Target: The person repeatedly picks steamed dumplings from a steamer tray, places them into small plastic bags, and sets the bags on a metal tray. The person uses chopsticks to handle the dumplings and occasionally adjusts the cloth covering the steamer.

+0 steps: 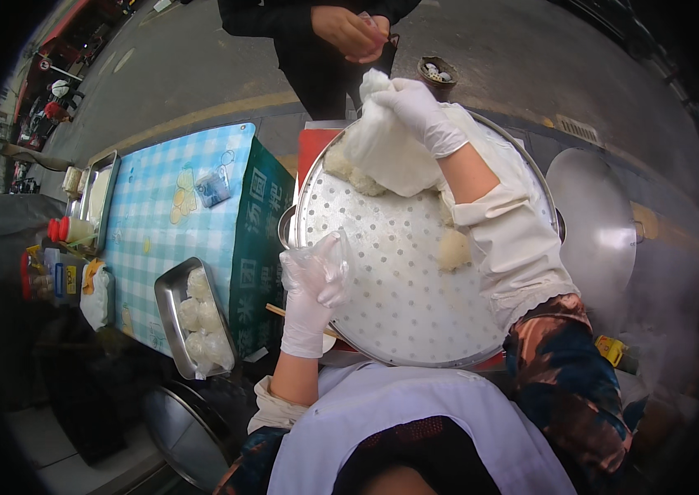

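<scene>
My right hand (417,111), in a white glove, grips the gathered edge of a white cloth (396,158) and holds it up over the far part of a round perforated steamer tray (386,272). Clumps of pale sticky rice (355,173) show under the cloth's left edge. Another lump of rice (455,249) lies apart, below my right forearm. At the tray's left rim is my gloved left hand (315,278), its fingers curled in a clear plastic bag (337,257). No food is visible in that bag.
Left stands a table with a blue checked cloth (139,185), a metal tray of bagged rice balls (198,315) and red-lidded jars (65,230). A large domed metal lid (594,216) is at the right, near rising steam. Beyond the steamer stands a person (318,55) holding something small.
</scene>
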`<state>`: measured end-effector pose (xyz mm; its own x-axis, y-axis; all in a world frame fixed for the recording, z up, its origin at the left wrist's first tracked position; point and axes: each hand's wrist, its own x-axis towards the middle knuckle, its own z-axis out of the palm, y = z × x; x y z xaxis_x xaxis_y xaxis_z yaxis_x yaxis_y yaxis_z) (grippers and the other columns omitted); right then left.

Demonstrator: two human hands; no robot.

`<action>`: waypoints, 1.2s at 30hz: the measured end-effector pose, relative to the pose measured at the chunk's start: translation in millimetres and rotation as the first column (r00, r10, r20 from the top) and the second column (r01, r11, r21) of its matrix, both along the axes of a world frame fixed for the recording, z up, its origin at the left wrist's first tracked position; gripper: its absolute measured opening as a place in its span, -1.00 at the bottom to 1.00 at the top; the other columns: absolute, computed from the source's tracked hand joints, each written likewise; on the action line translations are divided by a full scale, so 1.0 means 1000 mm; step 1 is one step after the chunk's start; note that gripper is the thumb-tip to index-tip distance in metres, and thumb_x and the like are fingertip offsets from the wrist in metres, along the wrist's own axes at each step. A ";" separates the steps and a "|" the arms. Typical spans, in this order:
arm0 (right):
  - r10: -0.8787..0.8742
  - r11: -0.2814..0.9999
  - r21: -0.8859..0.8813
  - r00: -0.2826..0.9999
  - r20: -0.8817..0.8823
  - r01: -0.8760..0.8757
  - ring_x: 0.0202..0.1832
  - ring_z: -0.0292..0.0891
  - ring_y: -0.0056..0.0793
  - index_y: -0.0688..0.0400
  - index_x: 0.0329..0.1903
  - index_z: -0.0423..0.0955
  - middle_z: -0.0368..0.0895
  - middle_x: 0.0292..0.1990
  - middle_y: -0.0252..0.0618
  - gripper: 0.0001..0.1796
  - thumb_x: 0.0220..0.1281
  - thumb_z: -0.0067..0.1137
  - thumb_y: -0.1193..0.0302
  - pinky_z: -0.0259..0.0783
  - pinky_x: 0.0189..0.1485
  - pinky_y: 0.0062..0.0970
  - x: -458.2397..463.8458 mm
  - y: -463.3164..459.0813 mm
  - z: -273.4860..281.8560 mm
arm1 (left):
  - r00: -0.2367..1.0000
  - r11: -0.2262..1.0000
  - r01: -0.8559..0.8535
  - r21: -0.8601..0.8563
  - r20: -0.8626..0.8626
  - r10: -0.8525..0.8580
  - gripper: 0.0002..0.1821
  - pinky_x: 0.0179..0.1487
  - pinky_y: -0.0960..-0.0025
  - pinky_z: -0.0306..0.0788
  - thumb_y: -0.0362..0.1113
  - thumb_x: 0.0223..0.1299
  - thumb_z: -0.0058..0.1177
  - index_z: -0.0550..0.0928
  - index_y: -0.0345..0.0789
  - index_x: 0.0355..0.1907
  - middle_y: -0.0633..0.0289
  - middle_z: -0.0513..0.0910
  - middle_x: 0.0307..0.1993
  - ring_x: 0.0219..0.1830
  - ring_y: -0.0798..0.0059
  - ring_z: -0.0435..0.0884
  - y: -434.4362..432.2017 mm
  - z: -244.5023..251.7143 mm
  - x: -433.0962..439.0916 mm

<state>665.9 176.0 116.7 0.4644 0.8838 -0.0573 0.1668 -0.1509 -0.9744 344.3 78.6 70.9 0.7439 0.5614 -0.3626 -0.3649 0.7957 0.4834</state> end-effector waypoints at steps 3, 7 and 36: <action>-0.033 0.985 0.139 0.904 -0.426 0.102 -0.30 0.61 -0.45 0.27 -0.13 0.53 0.65 -0.27 -0.21 -0.79 0.24 0.16 0.43 0.53 -0.21 -0.46 0.004 -0.006 0.027 | 1.000 0.999 0.017 -0.027 0.021 -0.016 0.02 -0.62 0.63 0.04 0.55 0.06 -0.22 0.25 -0.24 0.37 0.49 0.44 -0.45 -0.72 0.75 0.14 -0.001 -0.006 0.007; 0.054 0.993 0.116 0.946 -0.319 -0.018 -0.25 0.57 -0.51 0.27 -0.09 0.54 0.64 -0.24 -0.27 -0.74 0.21 0.22 0.41 0.48 -0.13 -0.51 -0.040 -0.014 0.037 | 0.997 0.999 0.029 -0.031 0.077 -0.026 -0.02 -0.63 0.63 0.04 0.53 0.07 -0.18 0.32 -0.23 0.33 0.46 0.47 -0.44 -0.72 0.74 0.15 -0.001 -0.008 0.017; 0.006 0.955 0.291 0.978 -0.208 0.056 -0.19 0.59 -0.50 0.24 -0.11 0.55 0.65 -0.22 -0.24 -0.80 0.27 0.09 0.43 0.48 -0.07 -0.52 0.045 -0.049 0.053 | 0.979 0.975 0.169 0.144 -0.138 -0.150 0.13 -0.63 0.61 0.04 0.60 -0.03 -0.19 0.15 -0.26 0.41 0.37 0.46 -0.42 -0.71 0.71 0.15 -0.014 0.007 0.048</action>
<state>710.8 127.1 169.3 0.4925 0.8637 0.1068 -0.0404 0.1452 -0.9886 392.6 64.5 78.2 0.7822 0.4959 -0.3771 -0.1677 0.7506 0.6391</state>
